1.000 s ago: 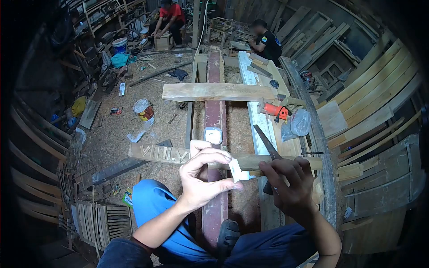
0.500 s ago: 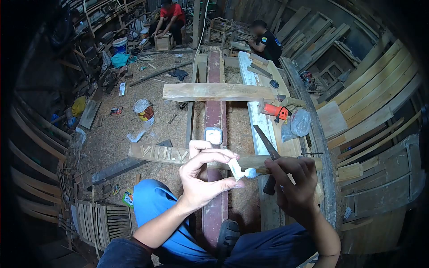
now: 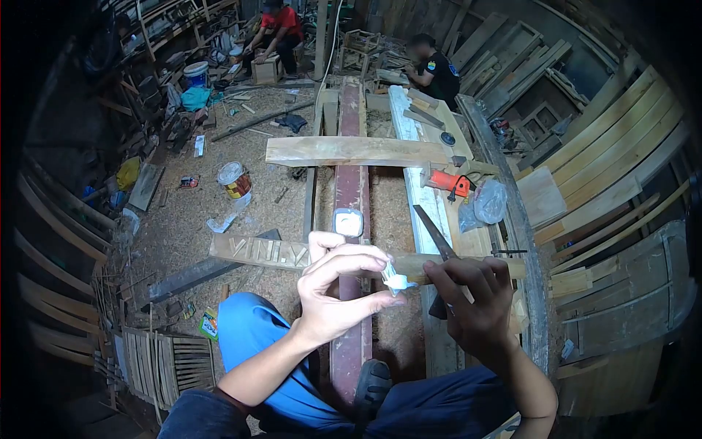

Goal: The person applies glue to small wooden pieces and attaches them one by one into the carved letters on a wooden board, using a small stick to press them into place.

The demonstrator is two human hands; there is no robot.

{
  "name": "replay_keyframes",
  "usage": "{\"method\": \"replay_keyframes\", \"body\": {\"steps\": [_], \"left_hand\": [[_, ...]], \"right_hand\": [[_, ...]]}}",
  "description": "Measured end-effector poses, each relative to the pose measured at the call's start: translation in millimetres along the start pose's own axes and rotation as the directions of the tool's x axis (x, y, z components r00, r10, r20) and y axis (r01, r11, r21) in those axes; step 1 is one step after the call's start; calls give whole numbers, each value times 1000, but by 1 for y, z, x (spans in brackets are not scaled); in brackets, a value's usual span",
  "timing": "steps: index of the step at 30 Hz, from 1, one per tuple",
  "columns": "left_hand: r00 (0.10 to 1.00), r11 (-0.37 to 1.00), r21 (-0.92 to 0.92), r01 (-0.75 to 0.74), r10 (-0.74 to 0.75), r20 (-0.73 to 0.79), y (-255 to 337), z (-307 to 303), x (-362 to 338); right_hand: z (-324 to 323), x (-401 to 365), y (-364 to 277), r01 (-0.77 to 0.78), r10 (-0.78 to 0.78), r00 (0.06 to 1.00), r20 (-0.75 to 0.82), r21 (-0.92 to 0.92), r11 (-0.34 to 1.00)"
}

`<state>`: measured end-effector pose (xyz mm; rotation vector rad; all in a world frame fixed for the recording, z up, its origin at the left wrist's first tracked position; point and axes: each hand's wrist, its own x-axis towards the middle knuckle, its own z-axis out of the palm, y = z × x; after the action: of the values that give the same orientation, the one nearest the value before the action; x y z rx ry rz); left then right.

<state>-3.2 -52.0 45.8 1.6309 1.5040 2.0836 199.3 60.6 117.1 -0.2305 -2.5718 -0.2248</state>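
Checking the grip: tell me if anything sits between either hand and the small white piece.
Nothing visible does. The left hand pinches the small white piece bare-fingered, the right hand reaches its other end, and the dark blade in that hand points up and away.

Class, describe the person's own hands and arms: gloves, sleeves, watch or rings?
Both the left hand and the right hand are bare, with no gloves; no ring or watch shows. The left forearm is uncovered up to what looks like a dark blue sleeve near the elbow; the right forearm is bare to the frame edge.
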Motion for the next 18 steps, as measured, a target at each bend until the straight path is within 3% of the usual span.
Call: {"method": "replay_keyframes", "body": {"steps": [18], "left_hand": [[998,999,27,-36,35,59,-7,-1,-4]], "right_hand": [[-1,-3,2,-21,20,1000,12,34,999]]}}
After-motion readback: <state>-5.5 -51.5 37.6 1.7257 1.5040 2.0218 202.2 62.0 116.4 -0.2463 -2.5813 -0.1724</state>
